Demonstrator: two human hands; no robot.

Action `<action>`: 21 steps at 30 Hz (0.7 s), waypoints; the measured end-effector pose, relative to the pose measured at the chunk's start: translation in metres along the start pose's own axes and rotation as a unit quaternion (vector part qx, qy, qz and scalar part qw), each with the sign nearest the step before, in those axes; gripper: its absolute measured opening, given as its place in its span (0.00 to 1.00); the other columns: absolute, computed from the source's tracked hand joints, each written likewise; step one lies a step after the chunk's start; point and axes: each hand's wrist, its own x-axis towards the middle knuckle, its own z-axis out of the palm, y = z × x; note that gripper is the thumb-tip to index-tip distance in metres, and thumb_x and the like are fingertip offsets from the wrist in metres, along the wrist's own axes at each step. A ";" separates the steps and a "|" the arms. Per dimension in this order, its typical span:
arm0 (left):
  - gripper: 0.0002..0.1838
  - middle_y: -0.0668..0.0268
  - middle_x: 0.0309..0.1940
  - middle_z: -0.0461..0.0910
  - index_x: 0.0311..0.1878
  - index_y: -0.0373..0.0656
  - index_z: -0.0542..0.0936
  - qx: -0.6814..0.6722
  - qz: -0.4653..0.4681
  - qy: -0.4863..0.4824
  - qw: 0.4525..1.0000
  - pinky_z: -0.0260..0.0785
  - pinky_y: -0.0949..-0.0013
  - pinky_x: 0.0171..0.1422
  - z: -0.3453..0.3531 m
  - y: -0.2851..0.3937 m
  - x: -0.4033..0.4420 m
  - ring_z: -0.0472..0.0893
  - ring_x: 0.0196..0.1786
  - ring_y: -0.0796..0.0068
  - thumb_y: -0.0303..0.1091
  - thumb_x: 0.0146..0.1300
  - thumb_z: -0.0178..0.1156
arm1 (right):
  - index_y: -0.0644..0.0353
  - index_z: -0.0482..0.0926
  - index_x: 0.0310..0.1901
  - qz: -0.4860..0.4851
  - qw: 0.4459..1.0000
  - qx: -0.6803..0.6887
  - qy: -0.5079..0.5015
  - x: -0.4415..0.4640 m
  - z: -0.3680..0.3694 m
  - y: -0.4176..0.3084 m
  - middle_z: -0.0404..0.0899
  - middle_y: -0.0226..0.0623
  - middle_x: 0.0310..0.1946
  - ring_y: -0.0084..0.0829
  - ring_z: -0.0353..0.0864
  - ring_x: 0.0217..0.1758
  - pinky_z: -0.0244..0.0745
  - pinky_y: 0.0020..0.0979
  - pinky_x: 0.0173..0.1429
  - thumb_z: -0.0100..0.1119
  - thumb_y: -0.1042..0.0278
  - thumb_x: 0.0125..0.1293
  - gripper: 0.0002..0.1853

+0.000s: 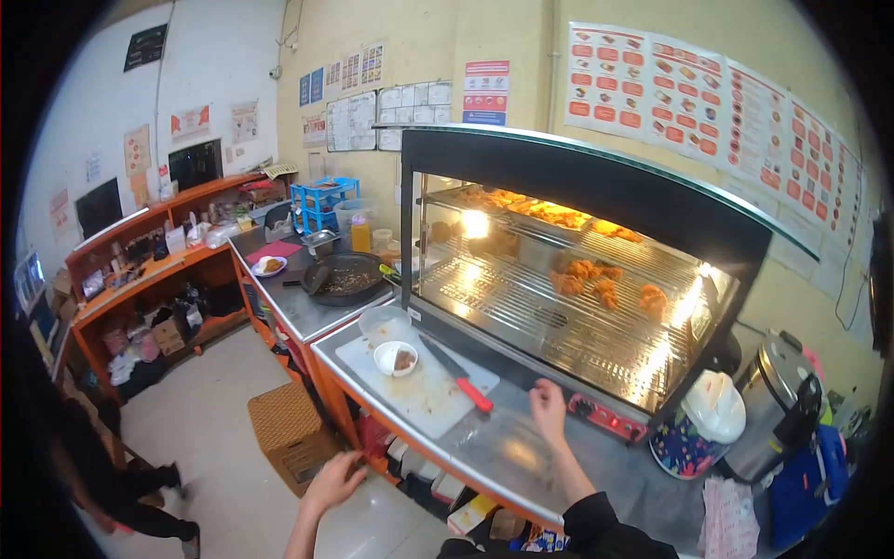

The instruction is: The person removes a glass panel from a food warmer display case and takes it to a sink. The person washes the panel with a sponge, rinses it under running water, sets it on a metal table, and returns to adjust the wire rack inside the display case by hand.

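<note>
Over the steel counter, just right of the red-handled knife (456, 371), is my right hand (548, 408), its fingers curled together; whether it holds something is too small to tell. My left hand (337, 479) hangs in front of the counter's edge with its fingers apart and nothing in them. The knife lies on a white cutting board (438, 410) marked with crumbs. A small white bowl (383, 358) with a brown piece of food in it stands on the board, beside a clear round container (385, 322). Fried pieces (587, 275) lie inside the lit glass display warmer (559, 345).
A dark pan (345, 279) and a plate of food (269, 266) stand on the left counter. A woven stool (284, 416) is below. At the right are a patterned bucket (694, 447), a steel pot (778, 391) and paper slips (729, 517). A person (121, 475) is at far left.
</note>
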 end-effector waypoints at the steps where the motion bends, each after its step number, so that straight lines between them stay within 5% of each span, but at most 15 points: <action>1: 0.17 0.54 0.38 0.75 0.47 0.34 0.70 -0.019 0.066 0.045 0.997 0.68 0.65 0.44 -0.006 -0.002 0.055 0.78 0.37 0.62 0.35 0.58 0.53 | 0.65 0.71 0.45 0.004 0.998 -0.001 0.057 0.037 0.011 0.011 0.74 0.41 0.38 0.33 0.74 0.41 0.68 0.29 0.46 0.55 0.66 0.57 0.16; 3: 0.17 0.59 0.43 0.73 0.50 0.36 0.69 -0.209 -0.019 -0.015 0.978 0.68 0.71 0.46 -0.012 -0.009 0.156 0.74 0.46 0.72 0.32 0.59 0.53 | 0.66 0.71 0.46 -0.006 0.988 -0.012 0.154 0.103 0.037 0.046 0.73 0.46 0.41 0.40 0.72 0.45 0.64 0.33 0.51 0.55 0.64 0.57 0.18; 4: 0.17 0.59 0.44 0.73 0.51 0.37 0.69 -0.252 0.077 0.039 0.964 0.68 0.70 0.49 -0.004 -0.022 0.202 0.73 0.48 0.72 0.32 0.59 0.52 | 0.67 0.71 0.46 -0.011 0.981 -0.022 0.195 0.128 0.054 0.058 0.73 0.47 0.41 0.40 0.72 0.45 0.64 0.34 0.51 0.55 0.63 0.57 0.18; 6: 0.16 0.59 0.46 0.72 0.51 0.37 0.70 -0.291 0.079 0.078 0.950 0.66 0.70 0.52 0.009 -0.057 0.293 0.73 0.50 0.70 0.33 0.60 0.52 | 0.69 0.67 0.50 -0.009 0.982 -0.050 0.184 0.159 0.075 0.064 0.74 0.44 0.35 0.30 0.75 0.38 0.70 0.26 0.41 0.55 0.61 0.59 0.22; 12: 0.20 0.56 0.46 0.71 0.51 0.35 0.68 -0.326 0.096 0.200 0.919 0.64 0.66 0.53 0.045 -0.131 0.521 0.71 0.50 0.63 0.37 0.59 0.53 | 0.63 0.69 0.30 0.096 0.956 0.052 0.272 0.190 0.120 0.063 0.70 0.28 0.18 0.17 0.70 0.22 0.65 0.19 0.25 0.49 0.63 0.63 0.11; 13: 0.22 0.54 0.45 0.70 0.51 0.31 0.66 -0.248 0.099 0.213 0.940 0.62 0.65 0.54 0.046 -0.133 0.542 0.71 0.50 0.59 0.38 0.58 0.54 | 0.61 0.68 0.26 0.094 0.941 0.134 0.297 0.194 0.126 0.050 0.67 0.28 0.13 0.17 0.68 0.18 0.64 0.17 0.21 0.46 0.63 0.65 0.13; 16: 0.21 0.53 0.43 0.71 0.50 0.31 0.66 -0.237 0.094 0.175 0.951 0.63 0.66 0.52 0.073 -0.144 0.583 0.72 0.48 0.61 0.36 0.58 0.52 | 0.59 0.65 0.21 0.063 0.938 0.067 0.334 0.200 0.133 0.052 0.63 0.28 0.09 0.18 0.64 0.12 0.61 0.17 0.17 0.41 0.61 0.67 0.17; 21: 0.09 0.63 0.27 0.73 0.39 0.34 0.68 -0.426 0.083 0.187 0.882 0.66 0.73 0.37 0.096 -0.142 0.608 0.74 0.33 0.74 0.32 0.62 0.47 | 0.57 0.61 0.14 0.057 0.918 0.023 0.393 0.202 0.135 0.082 0.61 0.29 0.05 0.20 0.59 0.07 0.56 0.20 0.14 0.35 0.53 0.68 0.25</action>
